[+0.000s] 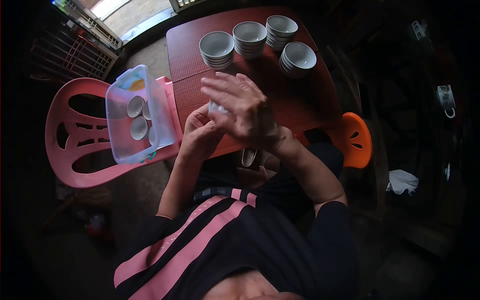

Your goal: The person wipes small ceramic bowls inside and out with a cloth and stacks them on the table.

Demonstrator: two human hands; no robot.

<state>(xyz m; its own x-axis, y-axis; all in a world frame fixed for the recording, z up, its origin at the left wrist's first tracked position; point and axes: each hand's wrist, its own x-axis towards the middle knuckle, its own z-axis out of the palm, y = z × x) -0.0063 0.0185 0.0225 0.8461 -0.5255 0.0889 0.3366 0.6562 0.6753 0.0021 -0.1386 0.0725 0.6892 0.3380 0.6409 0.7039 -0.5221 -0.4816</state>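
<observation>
My left hand (201,131) is closed around a small white bowl (217,108) above the table's near edge. Only a sliver of this bowl shows, since my right hand covers most of it. Over the bowl, my right hand (240,104) has its fingers stretched out and slightly blurred; whether its palm touches the bowl I cannot tell. Beyond my hands stand stacks of white bowls: a left stack (217,46), a middle stack (249,34), a back right stack (281,26) and a slightly tilted front right stack (299,56).
A clear plastic bin (165,107) with several small white bowls (139,128) rests on a pink chair (62,130) at the left. The red table (192,60) lies ahead. An orange stool (361,142) stands at the right, and a white cloth (402,181) lies beyond it.
</observation>
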